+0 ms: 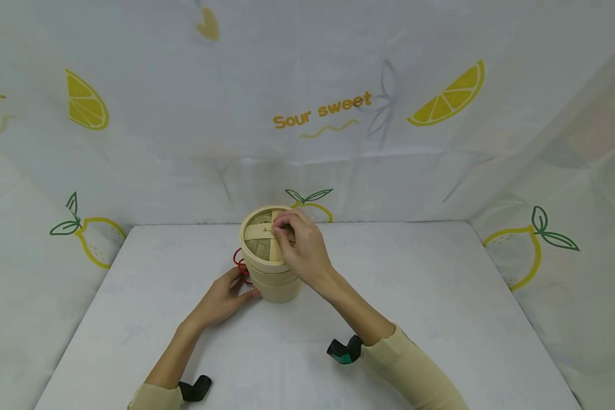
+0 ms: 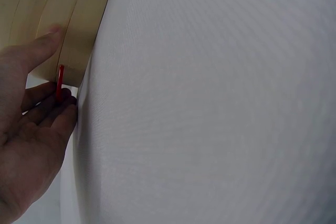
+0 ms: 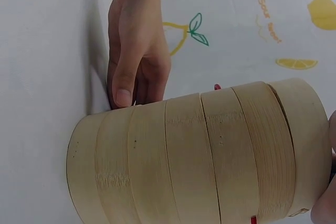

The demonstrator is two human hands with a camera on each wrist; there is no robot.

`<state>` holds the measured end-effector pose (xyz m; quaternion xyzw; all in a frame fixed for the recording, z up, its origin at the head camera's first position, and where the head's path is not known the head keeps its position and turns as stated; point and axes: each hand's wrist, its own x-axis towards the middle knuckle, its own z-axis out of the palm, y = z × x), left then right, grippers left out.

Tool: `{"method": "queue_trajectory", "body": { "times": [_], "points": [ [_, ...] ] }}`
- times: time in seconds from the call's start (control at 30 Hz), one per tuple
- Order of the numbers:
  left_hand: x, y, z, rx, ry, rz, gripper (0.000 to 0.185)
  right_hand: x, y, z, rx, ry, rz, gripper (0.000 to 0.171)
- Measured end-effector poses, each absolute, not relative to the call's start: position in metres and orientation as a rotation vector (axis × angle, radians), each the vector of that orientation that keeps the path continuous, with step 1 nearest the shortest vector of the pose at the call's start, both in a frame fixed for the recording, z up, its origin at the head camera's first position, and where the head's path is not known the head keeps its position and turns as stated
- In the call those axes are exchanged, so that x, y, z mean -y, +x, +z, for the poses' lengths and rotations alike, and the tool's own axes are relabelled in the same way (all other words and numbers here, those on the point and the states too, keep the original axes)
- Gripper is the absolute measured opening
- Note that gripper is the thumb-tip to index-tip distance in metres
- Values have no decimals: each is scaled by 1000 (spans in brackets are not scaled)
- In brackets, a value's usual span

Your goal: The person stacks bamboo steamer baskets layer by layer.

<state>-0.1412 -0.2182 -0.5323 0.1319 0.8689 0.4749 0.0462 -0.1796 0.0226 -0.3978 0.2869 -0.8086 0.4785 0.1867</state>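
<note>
Two hands meet at frame centre in the head view: right hand [image 1: 302, 250] pinches the lid of the bamboo steamer [image 1: 269, 256] on the bench [image 1: 441, 296]; the backdrop [image 1: 322, 117] reads "Sour sweet". Left wrist view: left hand [image 2: 29, 145], fingers [image 2: 39, 51] straight, touches the steamer's side by a red loop [image 2: 60, 82]. Right wrist view: stacked tiers fill the lower frame.

sleeves [image 1: 415, 370]: beige, long | wrist straps [image 1: 344, 349]: black, teal patch | hands [image 1: 307, 250]: bare

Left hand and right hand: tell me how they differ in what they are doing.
The right hand sits on the bamboo steamer, fingers curled, pinching its lid; the left hand lies low on the table, thumb against the steamer's base, by a red loop. Both touch the steamer.
</note>
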Motion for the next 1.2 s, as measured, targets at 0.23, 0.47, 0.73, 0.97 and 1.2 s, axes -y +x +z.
{"method": "queue_trajectory", "body": {
  "times": [0.23,0.47,0.73,0.97,1.2],
  "points": [
    [218,-141,-532,-2652,399,1447,66,-21,-180,-397,2291,795,1312,5],
    [217,-141,-529,-2673,394,1415,65,-20,-179,-397,2323,777,1281,5],
    [217,-141,-529,-2676,389,1413,64,-20,-179,-396,2328,776,1278,6],
    [218,-141,-530,-2674,392,1416,64,-20,-180,-395,2334,785,1276,6],
    [218,-141,-531,-2668,389,1422,64,-21,-179,-395,2329,785,1272,7]
  ]
}}
